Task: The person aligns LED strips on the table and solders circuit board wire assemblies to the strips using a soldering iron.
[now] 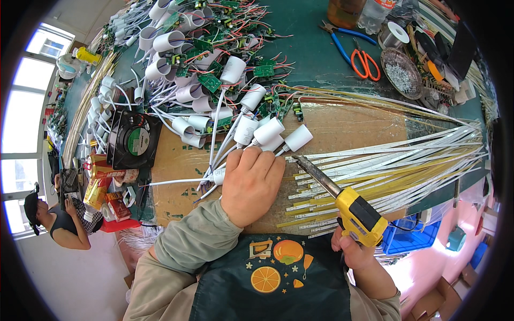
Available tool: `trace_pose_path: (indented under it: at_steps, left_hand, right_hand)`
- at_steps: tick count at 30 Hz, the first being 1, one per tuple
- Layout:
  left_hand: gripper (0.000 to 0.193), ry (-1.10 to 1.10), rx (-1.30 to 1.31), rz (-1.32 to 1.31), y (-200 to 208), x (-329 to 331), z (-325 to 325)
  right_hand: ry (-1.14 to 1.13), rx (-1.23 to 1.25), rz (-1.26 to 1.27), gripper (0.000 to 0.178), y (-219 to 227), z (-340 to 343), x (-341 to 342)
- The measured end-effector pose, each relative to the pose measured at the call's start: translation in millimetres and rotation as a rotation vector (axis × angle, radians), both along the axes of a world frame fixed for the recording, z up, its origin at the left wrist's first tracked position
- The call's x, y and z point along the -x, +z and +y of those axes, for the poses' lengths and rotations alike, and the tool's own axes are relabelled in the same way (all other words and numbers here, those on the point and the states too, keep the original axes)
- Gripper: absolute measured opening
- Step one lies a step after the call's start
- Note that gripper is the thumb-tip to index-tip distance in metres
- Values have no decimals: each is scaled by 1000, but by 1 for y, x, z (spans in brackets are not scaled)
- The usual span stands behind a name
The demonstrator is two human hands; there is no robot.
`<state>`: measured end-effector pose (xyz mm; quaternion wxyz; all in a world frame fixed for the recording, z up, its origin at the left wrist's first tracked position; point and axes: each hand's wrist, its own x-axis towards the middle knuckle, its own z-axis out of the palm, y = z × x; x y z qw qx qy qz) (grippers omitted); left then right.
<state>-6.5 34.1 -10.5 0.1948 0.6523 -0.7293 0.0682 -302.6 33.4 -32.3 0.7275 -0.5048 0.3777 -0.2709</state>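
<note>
My right hand (354,250) is closed on a yellow and black soldering gun (364,216). Its dark metal tip points up and left, over the near ends of the LED strips (385,171). My left hand (252,184) lies on the brown work board (342,125), back up, fingers curled together; whatever they grip is hidden beneath them. Just beyond its knuckles sit several white plastic cylinders (269,131) with white cables running under and beside the hand. Farther off is a heap of green circuit boards (210,81) with red wires.
A black fan (134,140) stands at left near red and gold packets (99,182). Blue-handled pliers (340,45), orange scissors (366,64), a solder spool (395,35) and a metal bowl (400,72) lie far right. A blue crate (412,238) is below. Another person (69,224) sits at left.
</note>
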Motion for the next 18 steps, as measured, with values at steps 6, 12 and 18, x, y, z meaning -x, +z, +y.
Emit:
trace_pose_path:
  at_steps: [6,12,18]
  left_hand:
    - [27,-3,5,0,1,0,0]
    - [27,-1,6,-3,0,0,0]
    - [26,2,10,-16,0,0,0]
  right_hand:
    - [-15,8,-21,61,0,0,-1]
    - [1,4,13,60,1,0,0]
    - [-16,-4,3,61,3,0,-1]
